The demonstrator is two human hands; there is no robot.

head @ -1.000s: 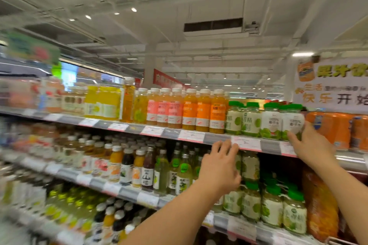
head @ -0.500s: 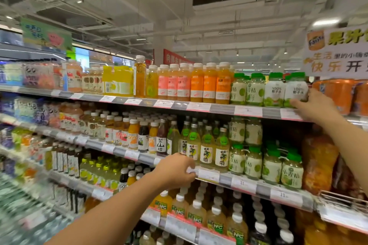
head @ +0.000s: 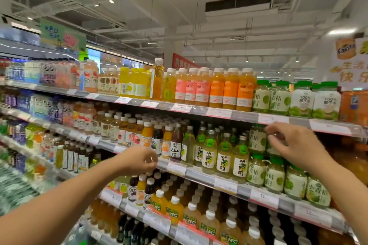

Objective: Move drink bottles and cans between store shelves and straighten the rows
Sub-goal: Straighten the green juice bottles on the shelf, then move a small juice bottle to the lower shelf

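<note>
The left hand [head: 137, 162] is at the front edge of the middle shelf [head: 201, 175], its fingers curled down near the bottle caps [head: 150, 180] below; if it grips one I cannot tell. The right hand [head: 294, 145] reaches under the top shelf [head: 245, 116], fingers loosely curled, beside a green-capped bottle [head: 257, 138], holding nothing visible.

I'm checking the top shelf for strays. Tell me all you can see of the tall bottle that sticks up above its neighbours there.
The tall bottle stands upright at the front edge of the top shelf, between yellow-labelled bottles and a row of white-capped juice bottles. It looks like clear plastic holding amber-yellow liquid, with a white screw cap and a pale label strip down its left side. Its cap rises above the neighbouring caps. No hand touches it.
</note>
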